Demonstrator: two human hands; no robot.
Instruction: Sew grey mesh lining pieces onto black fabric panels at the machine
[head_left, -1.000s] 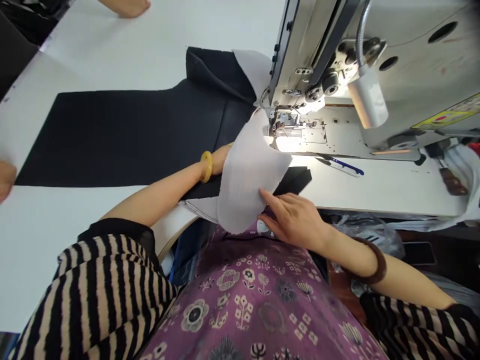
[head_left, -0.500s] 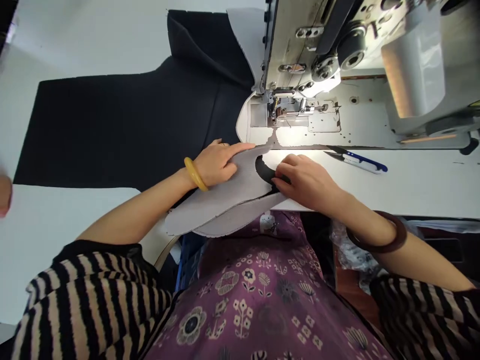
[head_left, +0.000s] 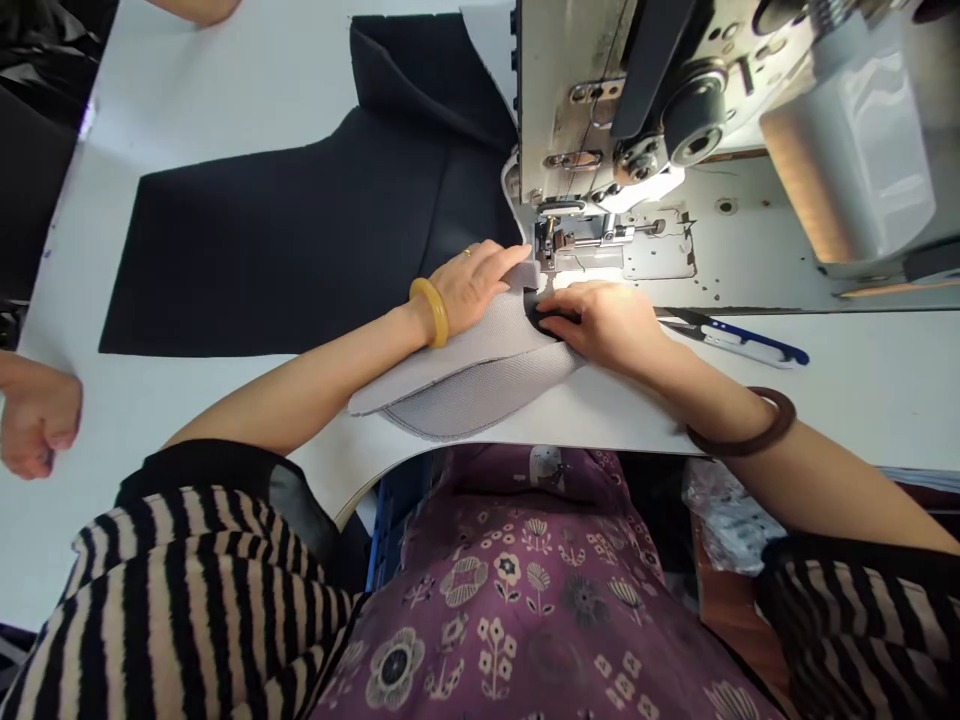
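Observation:
My left hand (head_left: 472, 285) lies on a light grey fabric piece (head_left: 480, 335), fingers stretched toward the presser foot (head_left: 551, 240) of a sewing machine (head_left: 570, 110). At the piece's curved right edge, my right hand (head_left: 611, 320) pinches its black underside between thumb and fingers. Below, a grey mesh layer (head_left: 480, 395) hangs out toward the table's front edge. The front tip of the grey fabric is close to the presser foot; whether it is under it, I cannot tell. A large black fabric panel (head_left: 300, 250) spreads out left of the machine.
Blue-handled thread snips (head_left: 739, 340) lie right of my right hand. Another person's hand (head_left: 41, 415) rests at the table's left side, and part of an arm (head_left: 199, 8) shows at the top left. A plastic bag (head_left: 731, 520) is below the table at right.
Both hands have moved the grey fabric forward, up to the presser foot. The view has shifted, and more of another person's hand shows at the left.

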